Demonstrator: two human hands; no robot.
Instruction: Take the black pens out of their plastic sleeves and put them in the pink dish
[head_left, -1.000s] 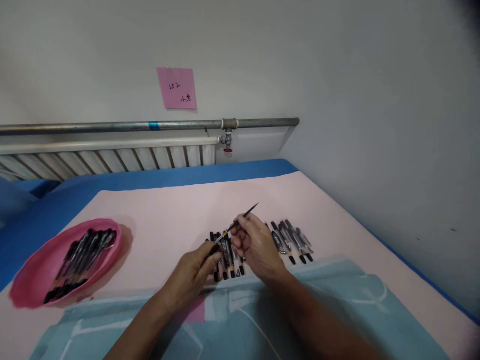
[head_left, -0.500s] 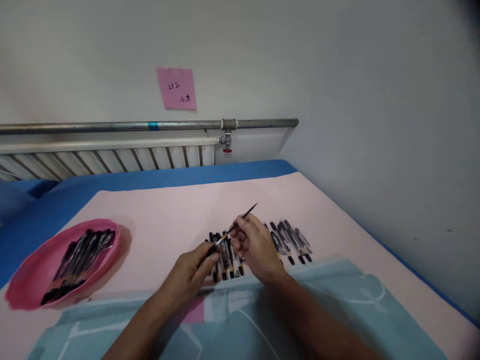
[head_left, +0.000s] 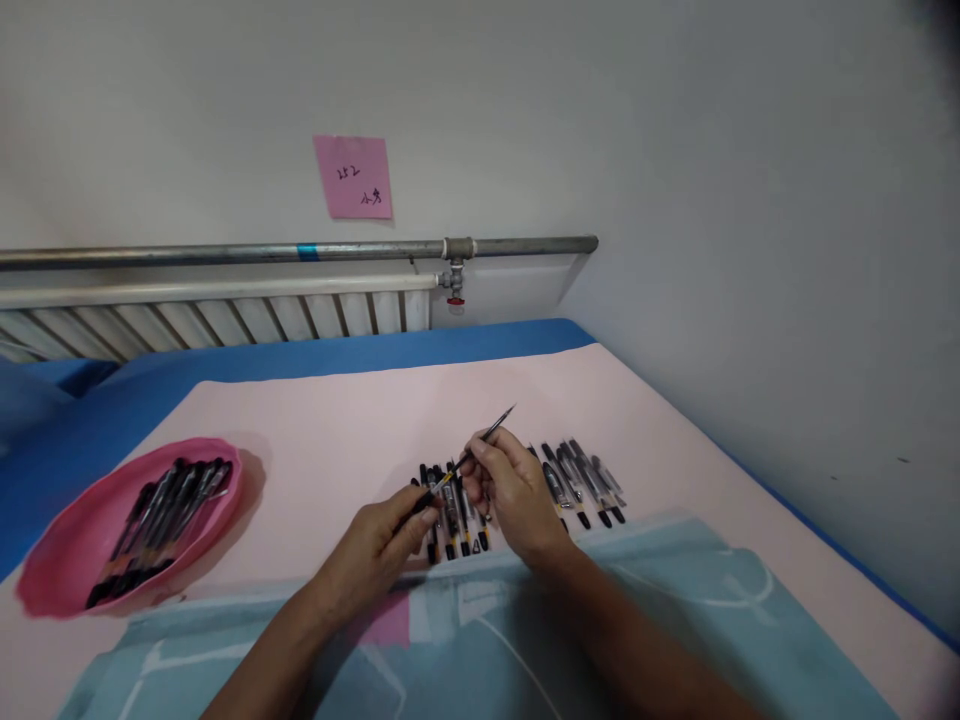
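My right hand (head_left: 510,492) pinches a thin black pen refill (head_left: 491,433) whose tip points up and to the right. My left hand (head_left: 382,545) is closed on the lower end of the same piece, a black pen barrel (head_left: 427,495) with a yellow band. Both hands hover over a row of several black pens (head_left: 457,515) lying side by side on the pink sheet (head_left: 360,430). A second row of black pen parts (head_left: 589,482) lies just right of my right hand.
A pink oval bowl (head_left: 67,570) holding several black pens sits at the left. A light blue cloth (head_left: 675,620) covers the near edge. Blue bedding (head_left: 337,355), a radiator (head_left: 210,315), a metal pipe (head_left: 300,250) and a pink note (head_left: 353,176) lie behind.
Almost nothing has moved. Both hands stay on the pen piece over the row, with only a slight shift of the fingers.
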